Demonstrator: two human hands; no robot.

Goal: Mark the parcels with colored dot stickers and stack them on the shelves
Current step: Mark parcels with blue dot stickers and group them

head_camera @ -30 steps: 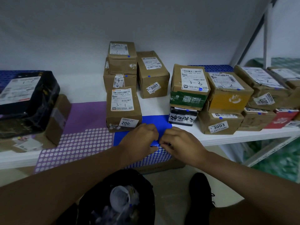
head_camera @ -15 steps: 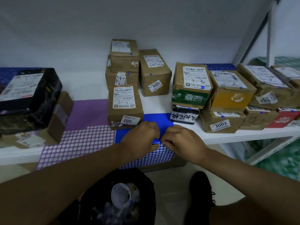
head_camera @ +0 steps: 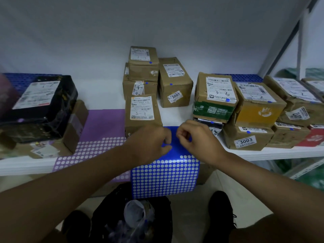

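A blue dot sticker sheet (head_camera: 164,174) lies on the white shelf (head_camera: 273,152) and hangs over its front edge. My left hand (head_camera: 150,142) hovers just above the sheet, thumb and fingertips pinched on what looks like a small blue dot sticker. My right hand (head_camera: 198,137) is close beside it, fingers curled, with nothing visible in them. Right behind my left hand stands a brown parcel marked 3-1 (head_camera: 142,111), its lower front hidden by the hand. I see no blue dot on its visible faces.
A purple sticker sheet (head_camera: 98,130) lies to the left, beside a black wrapped parcel (head_camera: 40,106). Stacked brown parcels with blue dots (head_camera: 175,85) fill the back and the right (head_camera: 245,137). A black bin bag (head_camera: 133,216) sits on the floor below.
Both hands have lifted off the blue sheet's front edge and drawn slightly apart. My left fingers now pinch something small and blue.
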